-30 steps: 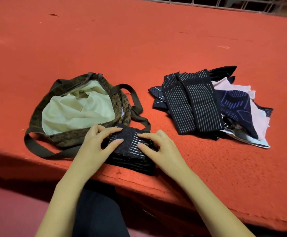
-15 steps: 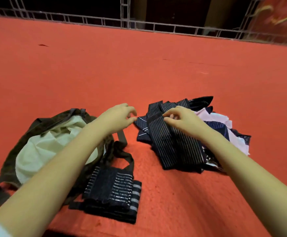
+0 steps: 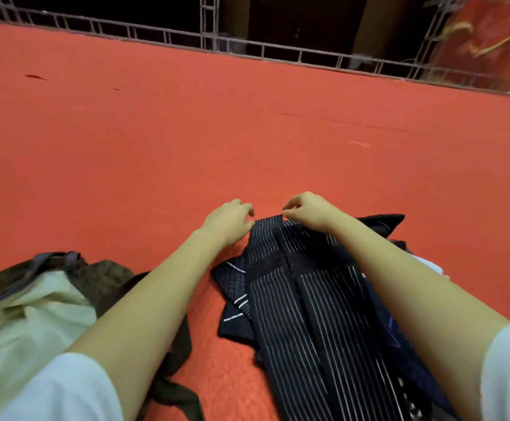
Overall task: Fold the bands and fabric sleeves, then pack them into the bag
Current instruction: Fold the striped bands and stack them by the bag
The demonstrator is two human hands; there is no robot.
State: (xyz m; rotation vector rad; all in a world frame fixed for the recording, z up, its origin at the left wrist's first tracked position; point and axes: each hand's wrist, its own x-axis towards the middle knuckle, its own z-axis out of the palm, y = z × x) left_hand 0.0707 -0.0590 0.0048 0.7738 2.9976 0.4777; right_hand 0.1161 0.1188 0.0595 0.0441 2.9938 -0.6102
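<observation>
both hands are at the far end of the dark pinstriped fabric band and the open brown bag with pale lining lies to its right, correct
Wrong side: the head view shows the open brown bag with pale lining lying to the left of the dark pinstriped fabric band. The left hand and right hand are indeed at its far end.

Matt pinstriped cloth band (image 3: 317, 314) on rough red felt surface (image 3: 187, 141).

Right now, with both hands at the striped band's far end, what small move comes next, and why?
Probably fold the far edge toward the body. The right hand pinches the far edge of the striped band, the left hand is at its corner, and it lies stretched out, unfolded.
</observation>
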